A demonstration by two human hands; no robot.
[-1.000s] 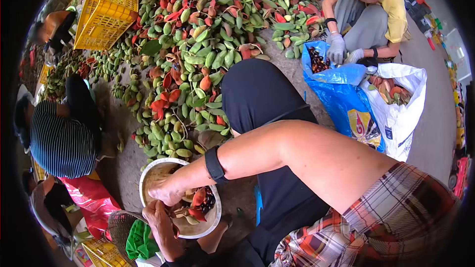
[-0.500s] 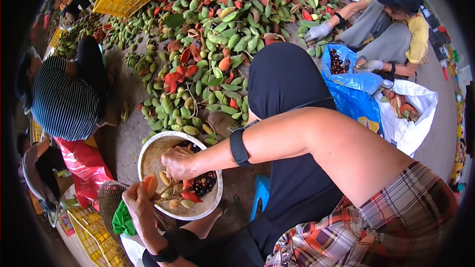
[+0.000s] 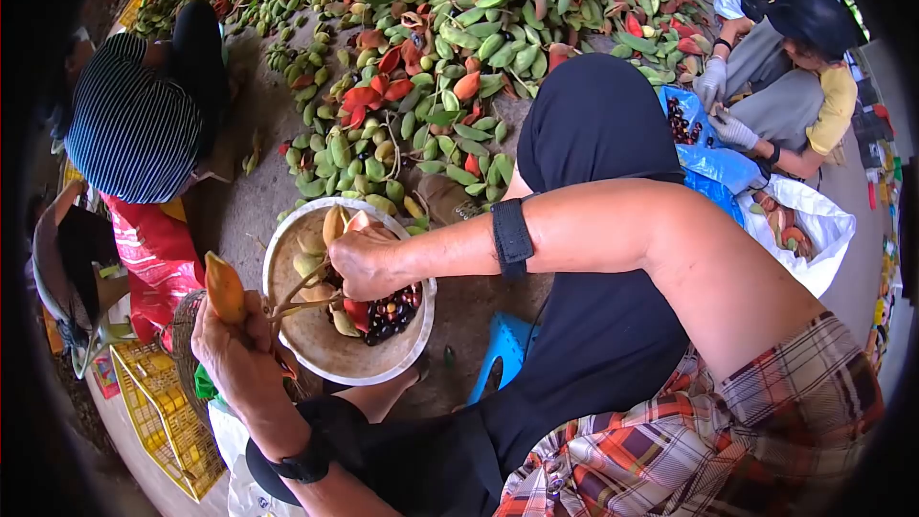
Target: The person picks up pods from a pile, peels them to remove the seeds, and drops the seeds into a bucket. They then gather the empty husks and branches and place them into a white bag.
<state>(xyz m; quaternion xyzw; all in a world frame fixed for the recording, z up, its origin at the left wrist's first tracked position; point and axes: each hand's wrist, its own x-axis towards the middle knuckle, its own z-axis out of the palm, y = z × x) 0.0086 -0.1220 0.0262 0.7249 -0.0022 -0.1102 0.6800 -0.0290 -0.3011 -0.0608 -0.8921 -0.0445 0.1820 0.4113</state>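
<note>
A stalk (image 3: 304, 289) bearing several seed pods runs from my left hand (image 3: 235, 349) over the bowl. That hand is closed around the stalk, and an orange-yellow pod (image 3: 225, 289) sticks up from it. My right hand (image 3: 364, 260) is above the bowl, its fingers closed on a yellowish pod (image 3: 334, 225); the fingertips are partly hidden. Beneath both is a white bowl (image 3: 316, 345) holding shiny dark seeds (image 3: 391, 314). A red pod piece (image 3: 357, 314) shows beside the seeds.
A big heap of green and red pods (image 3: 450, 38) covers the ground ahead. At the right, a gloved person (image 3: 799, 57) sits by a blue bag (image 3: 708, 165) and a white sack (image 3: 814, 230). A person in stripes (image 3: 134, 124), a red sack (image 3: 153, 258) and a yellow crate (image 3: 168, 421) are at left. A blue stool (image 3: 503, 349) is below.
My left hand has moved left and up, away from the bowl, with the pod stalk. My right hand has shifted slightly up in view. The gloved person's hands have come closer together.
</note>
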